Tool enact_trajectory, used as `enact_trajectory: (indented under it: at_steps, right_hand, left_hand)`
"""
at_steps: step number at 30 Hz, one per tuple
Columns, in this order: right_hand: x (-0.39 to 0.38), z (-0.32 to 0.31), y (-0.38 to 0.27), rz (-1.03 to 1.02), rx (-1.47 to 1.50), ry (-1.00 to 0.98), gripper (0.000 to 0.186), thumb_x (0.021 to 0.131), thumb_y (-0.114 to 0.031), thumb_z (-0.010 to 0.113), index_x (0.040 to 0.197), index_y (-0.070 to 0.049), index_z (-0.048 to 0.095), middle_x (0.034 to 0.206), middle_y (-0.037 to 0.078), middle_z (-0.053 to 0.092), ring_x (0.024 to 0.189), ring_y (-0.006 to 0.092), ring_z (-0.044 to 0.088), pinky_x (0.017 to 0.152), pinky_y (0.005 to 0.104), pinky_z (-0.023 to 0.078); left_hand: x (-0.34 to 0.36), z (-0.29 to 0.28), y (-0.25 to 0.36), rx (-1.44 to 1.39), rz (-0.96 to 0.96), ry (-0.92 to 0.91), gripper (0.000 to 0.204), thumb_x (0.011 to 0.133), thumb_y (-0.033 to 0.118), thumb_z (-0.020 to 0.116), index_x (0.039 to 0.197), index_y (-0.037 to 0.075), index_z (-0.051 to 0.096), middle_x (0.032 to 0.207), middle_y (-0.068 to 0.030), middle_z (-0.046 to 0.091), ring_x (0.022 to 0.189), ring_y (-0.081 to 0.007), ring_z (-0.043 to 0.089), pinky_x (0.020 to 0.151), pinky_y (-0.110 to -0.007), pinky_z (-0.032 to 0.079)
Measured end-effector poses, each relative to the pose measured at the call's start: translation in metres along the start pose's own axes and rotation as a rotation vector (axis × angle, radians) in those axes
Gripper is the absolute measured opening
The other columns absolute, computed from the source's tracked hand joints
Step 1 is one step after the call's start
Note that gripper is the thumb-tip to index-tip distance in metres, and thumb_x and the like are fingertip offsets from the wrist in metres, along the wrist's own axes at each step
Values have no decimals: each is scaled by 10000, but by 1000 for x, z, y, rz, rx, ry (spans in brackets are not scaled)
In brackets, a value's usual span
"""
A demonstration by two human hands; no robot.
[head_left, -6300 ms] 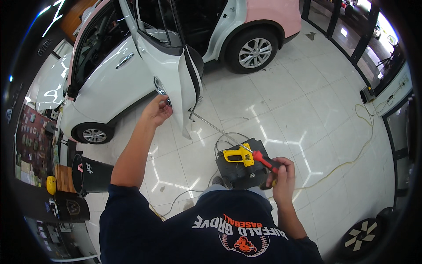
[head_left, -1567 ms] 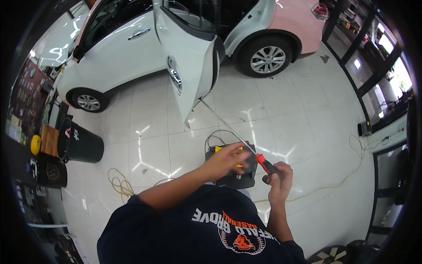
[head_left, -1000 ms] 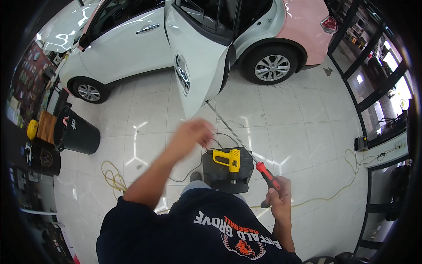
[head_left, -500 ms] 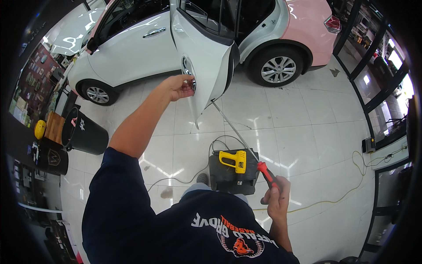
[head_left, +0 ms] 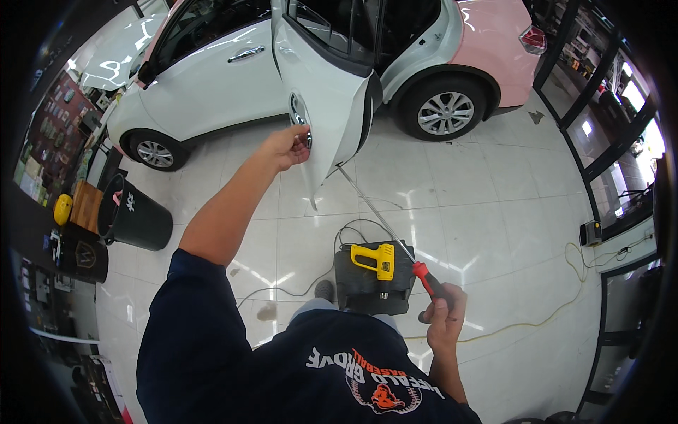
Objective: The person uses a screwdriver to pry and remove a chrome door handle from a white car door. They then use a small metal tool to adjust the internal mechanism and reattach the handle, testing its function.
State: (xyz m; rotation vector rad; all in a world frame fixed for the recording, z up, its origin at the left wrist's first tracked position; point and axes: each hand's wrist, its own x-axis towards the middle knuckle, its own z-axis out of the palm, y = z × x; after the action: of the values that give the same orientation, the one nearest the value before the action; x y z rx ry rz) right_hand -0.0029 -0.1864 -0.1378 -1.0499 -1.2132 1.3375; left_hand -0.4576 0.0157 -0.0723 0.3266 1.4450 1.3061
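Note:
The white rear car door (head_left: 332, 106) stands swung out from the car. At its chrome door handle (head_left: 299, 116), my left hand (head_left: 288, 147) has its fingers closed around the lower end. My right hand (head_left: 445, 318) is wrapped round the red-and-black grip of a long pry bar (head_left: 378, 215), low and to the right. The bar's thin metal shaft slants up and left to the door's lower edge. Its tip is hidden there, so I cannot tell how far it reaches in.
A yellow heat gun (head_left: 381, 261) lies on a black stool-like seat (head_left: 353, 293) before me, its cord trailing over the tiles. Black bins (head_left: 141, 219) stand at the left. The rear wheel (head_left: 445, 113) is beyond the door. A yellow cable (head_left: 558, 311) crosses the floor at right.
My left hand and the door have shifted very slightly left and down in the picture, along with the whole view. Both hands keep their holds, and the bar stays at the door edge.

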Motion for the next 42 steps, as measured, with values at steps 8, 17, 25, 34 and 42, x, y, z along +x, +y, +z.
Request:
enact_trajectory:
  at_steps: [8,17,25,34,42]
  right_hand:
    - [4,3,2,-25,49,-1,326,923,-51,596,1224,-18,476,1182,124,476,856,127,528,669,225,476]
    - [15,7,4,-213,-9,162,395,907,-149,667,1224,-15,475,1199,120,467,916,144,520,651,232,494]
    - [12,12,-9,11,83,165,199,980,-61,506,1172,-25,468,1197,132,490,594,90,506,503,221,434]
    - [8,16,-5,-1,236,170,315,885,6,553,1189,-20,476,1228,124,498,747,117,553,667,271,488]
    - [18,11,15,-308,-66,178,242,981,-151,528,1180,-23,481,1213,132,507,703,90,523,597,217,462]
  left_hand:
    - [3,-3,-10,-48,66,88,244,897,240,720,816,54,583,801,-24,525,721,-137,511,671,-309,523]
    - [-18,9,3,183,22,-13,310,892,313,731,899,43,578,835,-39,506,799,-176,554,758,-323,540]
    - [-10,4,-3,89,45,70,285,900,279,698,860,42,545,797,-41,492,715,-171,525,680,-324,530]
    - [-8,8,-5,61,62,64,310,900,272,691,846,28,507,805,-43,473,683,-156,501,608,-284,502]
    - [-11,11,-6,49,64,130,311,899,290,691,824,47,511,784,-29,465,668,-144,486,576,-281,487]
